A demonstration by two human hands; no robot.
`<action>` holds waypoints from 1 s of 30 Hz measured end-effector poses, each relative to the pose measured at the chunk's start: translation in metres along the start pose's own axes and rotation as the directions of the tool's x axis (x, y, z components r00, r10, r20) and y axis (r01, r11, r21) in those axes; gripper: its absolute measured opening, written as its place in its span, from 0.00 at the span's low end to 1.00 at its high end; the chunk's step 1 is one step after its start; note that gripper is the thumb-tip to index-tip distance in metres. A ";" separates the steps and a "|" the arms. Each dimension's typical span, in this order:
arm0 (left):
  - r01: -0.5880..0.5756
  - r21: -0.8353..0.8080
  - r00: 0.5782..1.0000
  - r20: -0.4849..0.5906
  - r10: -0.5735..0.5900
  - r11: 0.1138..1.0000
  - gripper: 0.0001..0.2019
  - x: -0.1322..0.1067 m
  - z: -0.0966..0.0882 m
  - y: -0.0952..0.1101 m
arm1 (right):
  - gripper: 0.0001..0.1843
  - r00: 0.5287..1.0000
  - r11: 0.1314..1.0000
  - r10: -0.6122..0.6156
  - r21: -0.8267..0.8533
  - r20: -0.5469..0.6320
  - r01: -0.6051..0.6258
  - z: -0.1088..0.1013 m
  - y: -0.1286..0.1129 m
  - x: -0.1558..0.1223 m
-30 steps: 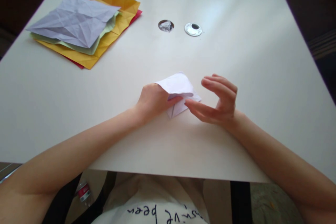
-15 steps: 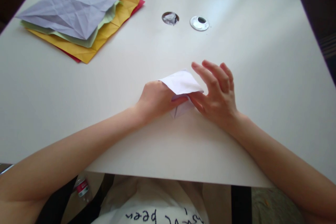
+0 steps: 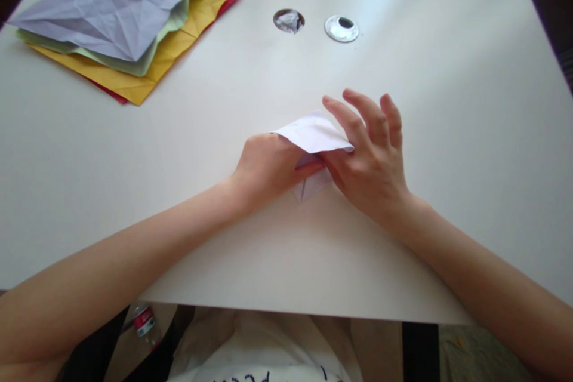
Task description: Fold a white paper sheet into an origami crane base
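A small piece of folded white paper (image 3: 313,133) is between my two hands, just above the white table. My left hand (image 3: 271,164) is closed on its left side, thumb across the lower part and the other fingers hidden beneath the upper flap. On the paper's right, my right hand (image 3: 369,149) has its thumb and index finger at the fold under the flap, while several other fingers are raised and spread. The upper flap stands away from the lower creased part. What the fingertips press inside the fold is hidden.
Creased paper sheets (image 3: 107,9), lavender over green, yellow and red, lie stacked at the back left. A table hole (image 3: 289,21) stuffed with crumpled material and a silvery round cap (image 3: 341,28) are at the back. A plastic bottle (image 3: 144,322) is below the table's front edge.
My right hand has moved slightly into the paper, its thumb deeper under the flap, and its raised fingers spread a little more. The whole view has shifted slightly.
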State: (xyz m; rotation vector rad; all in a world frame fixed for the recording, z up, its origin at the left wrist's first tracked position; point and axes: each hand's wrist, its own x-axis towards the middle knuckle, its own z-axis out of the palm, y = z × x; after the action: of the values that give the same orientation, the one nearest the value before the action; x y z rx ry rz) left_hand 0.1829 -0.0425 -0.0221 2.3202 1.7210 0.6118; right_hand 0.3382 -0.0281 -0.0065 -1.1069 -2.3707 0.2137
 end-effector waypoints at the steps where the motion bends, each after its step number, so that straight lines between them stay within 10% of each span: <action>1: 0.001 0.002 1.000 0.007 -0.001 1.000 0.17 0.000 -0.001 0.001 | 0.10 1.000 1.000 0.001 0.002 0.002 -0.001 0.000 0.000 0.000; 30: -0.029 0.039 0.999 0.017 0.029 0.999 0.17 0.001 -0.005 0.002 | 0.11 0.999 0.994 -0.043 -0.104 -0.024 0.040 0.001 0.001 -0.001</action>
State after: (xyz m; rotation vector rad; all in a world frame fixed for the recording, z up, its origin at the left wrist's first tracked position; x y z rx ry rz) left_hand 0.1824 -0.0428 -0.0171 2.3737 1.7100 0.5668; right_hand 0.3385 -0.0285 -0.0084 -1.0995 -2.4023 0.0624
